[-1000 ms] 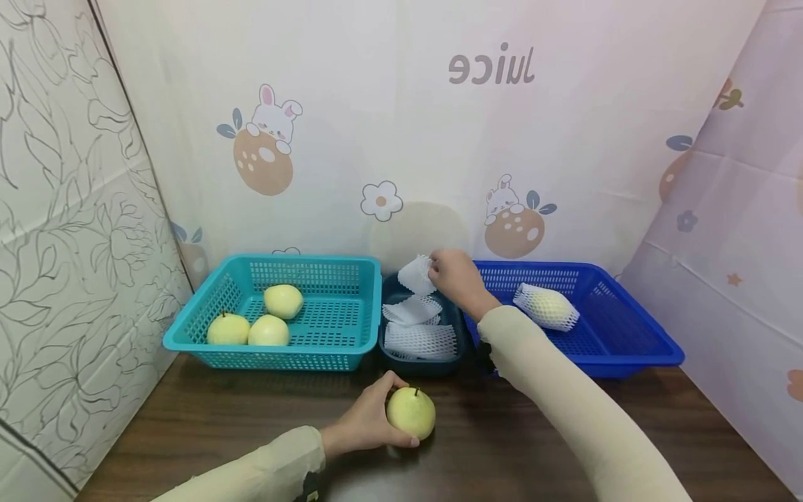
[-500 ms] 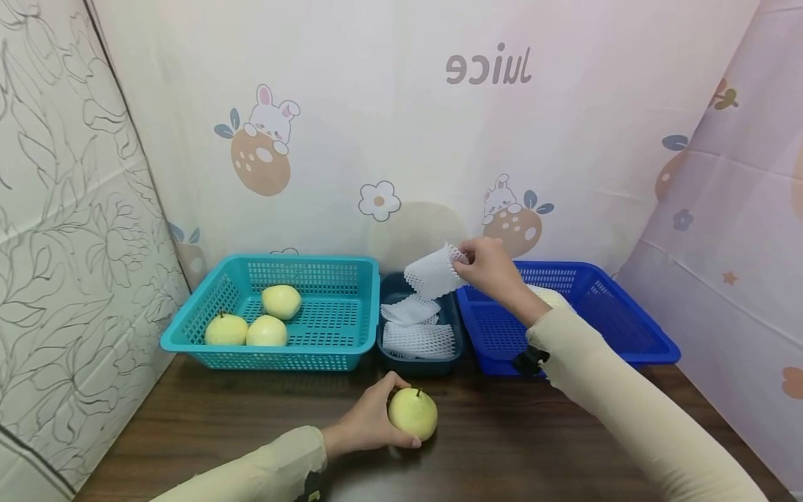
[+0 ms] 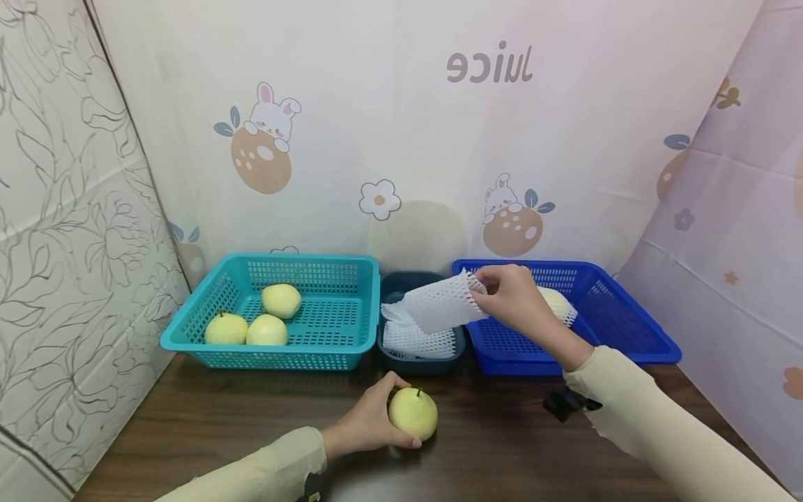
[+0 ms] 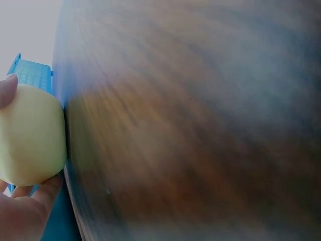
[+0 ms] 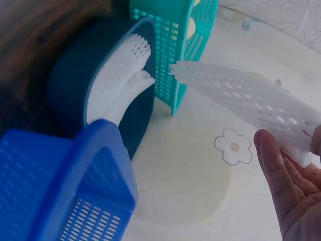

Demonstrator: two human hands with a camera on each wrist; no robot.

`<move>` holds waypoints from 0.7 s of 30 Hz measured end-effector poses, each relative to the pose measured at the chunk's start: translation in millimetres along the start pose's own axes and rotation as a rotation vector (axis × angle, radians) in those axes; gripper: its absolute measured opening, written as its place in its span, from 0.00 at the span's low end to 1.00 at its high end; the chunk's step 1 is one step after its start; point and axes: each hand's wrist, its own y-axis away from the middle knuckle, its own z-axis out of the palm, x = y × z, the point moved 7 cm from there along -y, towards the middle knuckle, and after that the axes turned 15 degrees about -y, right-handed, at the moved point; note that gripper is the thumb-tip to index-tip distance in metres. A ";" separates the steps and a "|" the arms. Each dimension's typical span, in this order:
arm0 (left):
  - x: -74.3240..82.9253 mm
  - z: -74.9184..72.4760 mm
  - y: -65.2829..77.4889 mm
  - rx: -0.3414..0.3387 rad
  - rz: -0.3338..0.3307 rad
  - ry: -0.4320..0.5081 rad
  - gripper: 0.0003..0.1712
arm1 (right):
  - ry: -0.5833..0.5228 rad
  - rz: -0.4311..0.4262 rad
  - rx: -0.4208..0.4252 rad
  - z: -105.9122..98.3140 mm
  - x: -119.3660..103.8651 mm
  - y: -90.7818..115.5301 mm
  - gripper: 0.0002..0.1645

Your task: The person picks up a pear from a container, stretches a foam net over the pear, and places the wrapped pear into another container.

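With the dark bin [image 3: 417,366] as the landmark, the likeliest trouble is at the foam net sleeve [image 3: 439,305], which hangs above it: the sleeve looks flattened and is gripped at one end only, so its mouth could stay closed, fold back, or tear if the mesh is tugged hard. Its free end could also snag the loose sleeves [image 3: 420,343] inside the bin and drag one out, though the right wrist view shows a gap between them. The pear [image 3: 414,415], in front of the bin and seemingly resting on the table [image 3: 502,432], is round and smooth, so it could roll or turn if the fingers slacken or something pushes on its uncovered side. As for the grip, the right hand [image 3: 511,300], up and to the right of the bin, pinches the sleeve's near end between thumb and fingers; the thumb is partly cut off in the wrist view, so how firm the pinch is cannot be told. The left hand [image 3: 370,422], in front of the bin, is spread about as wide as the pear, thumb and fingers curved against opposite sides, with the stem uncovered.
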 end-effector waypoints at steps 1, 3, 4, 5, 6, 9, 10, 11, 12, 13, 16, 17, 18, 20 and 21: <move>0.3 -0.2 0.1 0.001 0.001 -0.001 0.40 | -0.014 0.025 -0.003 -0.6 1.7 3.3 0.04; 1.1 -0.6 0.6 0.001 0.000 -0.001 0.40 | -0.046 0.073 -0.009 -1.9 5.2 9.6 0.05; 1.5 -0.7 0.8 -0.001 -0.002 -0.001 0.40 | -0.058 0.095 -0.012 -2.7 7.2 12.8 0.06; 1.7 -0.7 0.9 -0.002 -0.003 -0.002 0.40 | -0.069 0.112 -0.015 -3.4 9.1 15.9 0.06; 1.7 -0.7 1.0 -0.002 -0.002 -0.003 0.40 | -0.076 0.127 -0.015 -4.4 10.9 19.3 0.06; 1.4 -0.6 1.2 0.000 0.000 -0.005 0.40 | -0.103 0.150 -0.015 -7.2 16.4 28.6 0.05; 1.2 -0.5 1.3 0.002 0.000 -0.007 0.40 | -0.112 0.158 -0.011 -8.5 18.5 31.9 0.05; 1.0 -0.4 1.5 0.004 0.000 -0.008 0.40 | -0.128 0.167 -0.009 -9.7 20.9 35.4 0.05; 0.8 -0.3 1.6 0.006 0.001 -0.009 0.41 | -0.141 0.177 -0.006 -11.0 23.5 38.9 0.05; 0.7 -0.2 1.8 0.008 0.000 -0.011 0.41 | -0.162 0.190 -0.005 -12.0 26.2 42.3 0.06; 0.4 0.0 2.3 0.016 -0.005 -0.021 0.42 | -0.199 0.220 -0.007 -14.6 34.5 52.1 0.08; 0.4 -0.1 2.5 0.019 -0.006 -0.026 0.43 | -0.209 0.227 -0.007 -15.4 37.1 54.9 0.08; 0.5 -0.1 2.5 0.022 -0.005 -0.029 0.43 | -0.212 0.231 -0.006 -16.2 39.5 57.6 0.09; 0.9 -0.6 2.4 0.026 -0.003 -0.034 0.43 | -0.219 0.237 -0.001 -18.0 43.7 62.5 0.09; 1.3 -1.0 2.4 0.028 -0.001 -0.036 0.43 | -0.221 0.237 0.003 -19.1 45.4 64.5 0.08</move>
